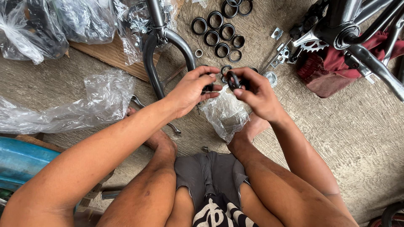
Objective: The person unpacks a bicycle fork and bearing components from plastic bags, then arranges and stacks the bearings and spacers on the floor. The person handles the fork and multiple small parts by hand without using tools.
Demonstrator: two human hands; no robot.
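Ring in hand: a black bearing ring [232, 80] is pinched upright between thumb and fingertips of the right hand [256, 94], above a small clear plastic bag [225, 113] lying between the person's feet.
Left hand: the left hand [191, 90] is curled closed round a small dark part [208, 88], too hidden to name, just beside the ring.
Step in hand: by the look of it, sorting or pairing headset-type rings out of the bag; the two parts are being brought together.
Next move calls for: a judgement only, but the ring would need squaring up face to face with the other part while both pinches stay firm.
Rings on the floor: about eleven black rings [221, 32] in a loose cluster beyond the hands, plus one small silver ring [198, 53].
Fork: one grey bicycle fork [158, 46], near the left hand.
Frame: one bicycle frame with sprocket [336, 33], resting on a red cloth [332, 71].
Bags: three larger clear bags [84, 101] to the left.
Floor: bare concrete [357, 134].
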